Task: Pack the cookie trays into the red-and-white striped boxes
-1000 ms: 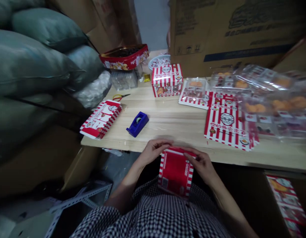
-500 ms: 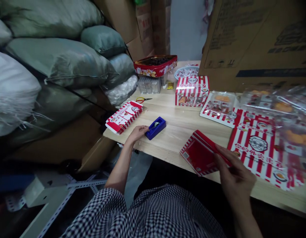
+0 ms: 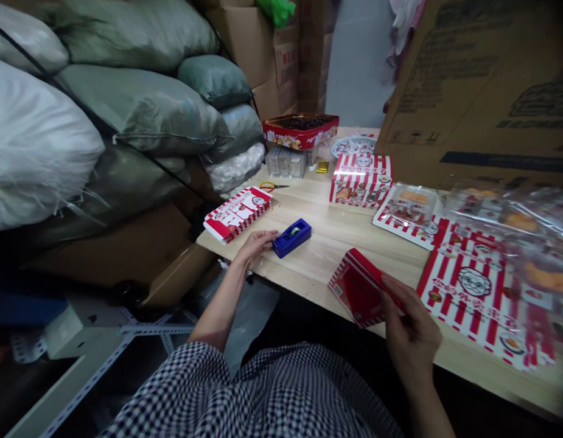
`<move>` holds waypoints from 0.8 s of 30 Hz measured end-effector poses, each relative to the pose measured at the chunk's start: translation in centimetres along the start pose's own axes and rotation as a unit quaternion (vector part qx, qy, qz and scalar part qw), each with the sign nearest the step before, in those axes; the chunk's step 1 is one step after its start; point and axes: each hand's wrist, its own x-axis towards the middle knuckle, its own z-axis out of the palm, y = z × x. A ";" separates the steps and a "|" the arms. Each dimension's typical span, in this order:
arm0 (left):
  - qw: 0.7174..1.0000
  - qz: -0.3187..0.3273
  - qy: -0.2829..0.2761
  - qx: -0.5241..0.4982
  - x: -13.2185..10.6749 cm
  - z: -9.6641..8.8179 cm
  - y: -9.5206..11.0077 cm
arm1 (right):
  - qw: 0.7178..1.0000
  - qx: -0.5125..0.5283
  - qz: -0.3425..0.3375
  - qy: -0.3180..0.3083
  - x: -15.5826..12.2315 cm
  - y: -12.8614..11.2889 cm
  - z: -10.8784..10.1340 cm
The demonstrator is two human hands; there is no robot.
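Note:
My left hand [image 3: 258,244] is at the near left end of a blue tape dispenser [image 3: 292,238], which stands on the table with a small roll of tape in it. Its fingers are pinched together at the dispenser's tip; whatever lies between them is too small to make out. My right hand [image 3: 411,328] grips a red paper box [image 3: 361,289] with striped edges, thumb on the near side, fingers behind. The box is tilted over the table's front edge, its dark red face towards me. Left of the dispenser lies a stack of flat striped cartons [image 3: 239,213].
Scissors [image 3: 274,186] lie behind the carton stack. An assembled striped box [image 3: 362,180] stands further back, near a red tin [image 3: 300,131] of dark pieces. On the right are flat printed sheets [image 3: 475,292] and clear plastic packs [image 3: 411,204]. Stuffed sacks [image 3: 144,109] are piled left.
My view has shifted, so most things appear slightly right and lower. My right hand has brought the red box a little left, towards my body's middle. The left hand stays at the dispenser.

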 end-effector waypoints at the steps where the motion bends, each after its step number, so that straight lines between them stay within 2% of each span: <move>1: 1.000 0.010 0.009 -0.009 -0.4 -0.1 -0.7 | 1.000 -0.005 -0.004 -0.006 0.0 -0.1 -0.1; 6: 0.996 0.060 0.058 0.003 -1.6 -0.1 -3.8 | 0.999 -0.041 -0.005 -0.034 0.3 -0.7 -0.2; 10: 0.988 0.088 0.115 0.053 -2.0 0.0 -4.9 | 0.997 -0.062 -0.020 -0.034 0.7 -1.7 0.1; 14: 0.972 0.111 0.185 0.096 -3.5 0.8 -3.9 | 0.997 -0.065 -0.035 -0.035 0.5 -2.4 0.8; 17: 0.964 0.138 0.199 0.112 -6.2 3.6 -0.9 | 0.997 -0.061 -0.053 -0.014 0.0 -2.6 1.4; 19: 0.966 0.171 0.163 0.106 -8.7 6.6 1.9 | 0.997 -0.058 -0.048 -0.009 -0.4 -2.6 1.7; 21: 0.978 0.188 0.076 0.055 -11.2 10.1 4.7 | 0.998 -0.055 -0.042 -0.011 -0.8 -2.6 1.8; 24: 0.988 0.144 -0.053 -0.029 -14.0 14.3 7.3 | 0.998 -0.050 -0.041 -0.019 -1.2 -2.8 1.9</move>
